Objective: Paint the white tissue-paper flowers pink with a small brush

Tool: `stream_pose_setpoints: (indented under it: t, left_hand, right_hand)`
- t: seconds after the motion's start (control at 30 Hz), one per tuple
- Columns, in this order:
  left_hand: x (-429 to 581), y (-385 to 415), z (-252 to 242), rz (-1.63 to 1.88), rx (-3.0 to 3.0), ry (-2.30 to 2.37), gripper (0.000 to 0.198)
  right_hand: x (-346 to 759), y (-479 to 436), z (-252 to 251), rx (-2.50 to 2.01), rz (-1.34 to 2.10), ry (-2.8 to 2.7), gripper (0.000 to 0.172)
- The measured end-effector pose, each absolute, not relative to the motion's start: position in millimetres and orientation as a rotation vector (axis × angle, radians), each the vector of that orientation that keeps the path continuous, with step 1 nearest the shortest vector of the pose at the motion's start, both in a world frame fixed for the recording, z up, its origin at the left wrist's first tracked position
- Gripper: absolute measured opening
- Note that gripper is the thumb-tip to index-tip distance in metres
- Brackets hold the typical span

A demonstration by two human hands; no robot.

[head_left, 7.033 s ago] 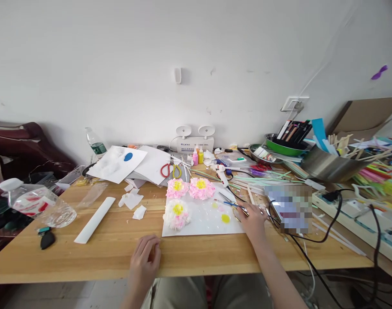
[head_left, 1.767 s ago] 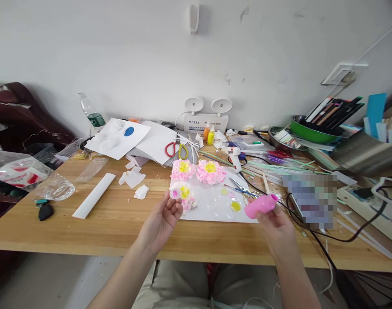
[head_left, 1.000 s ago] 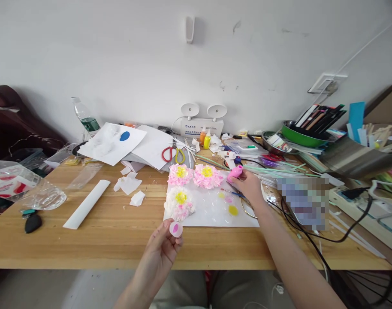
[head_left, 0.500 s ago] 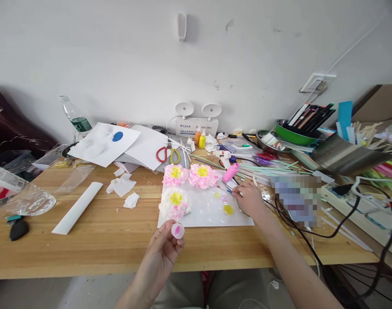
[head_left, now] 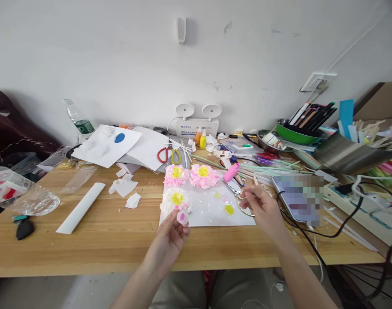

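Observation:
My left hand [head_left: 168, 240] pinches a small white round cap [head_left: 182, 217] with pink paint in it, close to the front of the white-and-pink flower [head_left: 176, 198]. Two pink flowers with yellow centres, a left one [head_left: 176, 174] and a right one [head_left: 203, 176], sit behind it on the white sheet [head_left: 205, 219]. My right hand [head_left: 258, 206] is closed at the fingertips above the sheet's right side; what is between them is too small to make out. Scissors [head_left: 233, 189] lie partly beneath that hand. A pink bottle [head_left: 231, 172] lies tipped just beyond them.
Yellow paint [head_left: 229, 209] is pooled on the sheet. A phone [head_left: 295, 199] and black cables lie to the right. Paper scraps [head_left: 124, 185] and a white paper roll [head_left: 82, 208] are on the left. Bottles, a glue gun [head_left: 224, 159] and a green bowl [head_left: 295, 132] stand behind.
My left hand has risen slightly with the cap, towards the white-and-pink flower. My right hand has shifted slightly right, and more of the scissors shows.

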State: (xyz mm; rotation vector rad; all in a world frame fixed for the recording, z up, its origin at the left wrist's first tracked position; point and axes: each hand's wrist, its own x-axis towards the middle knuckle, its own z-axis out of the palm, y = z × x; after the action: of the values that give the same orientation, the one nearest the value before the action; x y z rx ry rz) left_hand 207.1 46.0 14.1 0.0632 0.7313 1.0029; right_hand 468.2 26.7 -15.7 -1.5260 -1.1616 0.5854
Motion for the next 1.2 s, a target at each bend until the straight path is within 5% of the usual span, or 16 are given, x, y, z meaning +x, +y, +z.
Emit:
stream_pose_setpoints:
  t: [0.47,1.2]
  left_hand:
    - [237,46,33,0.919,0.044,0.722,0.012]
    - [240,38,28,0.929,0.068,0.703,0.006]
  right_hand:
    - [395,-30,33,-1.004,0.566,-1.095,0.014]
    - [368,-27,53,-1.272,0.052,-1.478,0.012]
